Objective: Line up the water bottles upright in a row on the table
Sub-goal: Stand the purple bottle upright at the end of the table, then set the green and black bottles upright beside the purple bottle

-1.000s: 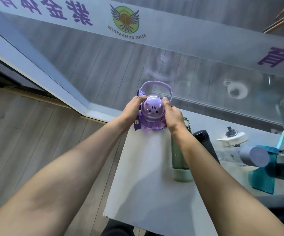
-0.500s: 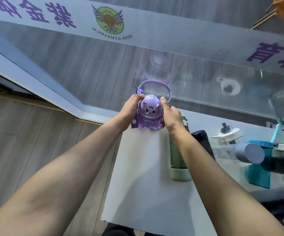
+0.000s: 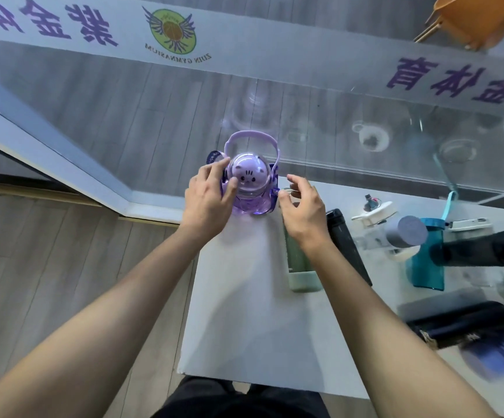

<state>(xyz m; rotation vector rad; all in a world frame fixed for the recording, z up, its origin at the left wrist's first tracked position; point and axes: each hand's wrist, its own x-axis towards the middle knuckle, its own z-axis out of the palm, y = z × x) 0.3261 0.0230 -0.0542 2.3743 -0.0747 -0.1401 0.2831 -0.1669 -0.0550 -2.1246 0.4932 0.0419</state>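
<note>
The table (image 3: 253,321) is white and rectangular; its far edge meets a glass wall (image 3: 320,122). All positions below are referenced to the purple bottle (image 3: 249,184), which stands upright at the table's far left corner, handle loop raised toward the glass.

Change of state: half a second ago both hands clasped the purple bottle from either side. The right hand (image 3: 300,211) has now come off it. It hovers just to the right of the bottle, fingers spread and slightly curled, holding nothing. The left hand (image 3: 207,196) remains on the bottle's left side, fingers loosely splayed against the domed lid and upper body; the contact looks like a light steadying touch, not a full grasp. The bottle has not shifted on the table in that interval.

Meaning for the task: the purple bottle appears placed as the first, left-end member of the row. Release is partly complete.

Remaining bottles, all to the right of the purple bottle:
- Green bottle (image 3: 300,267): immediately right, directly under the right hand. Orientation cannot be confirmed from this angle.
- Black bottle (image 3: 350,245): next right of the green one.
- Teal bottle (image 3: 425,254), a clear bottle with a white lid (image 3: 374,211), and further dark bottles: well apart to the right, clustered, several lying down.

Judgement: most of the row is not yet built. The green bottle is the likely next item.
</note>
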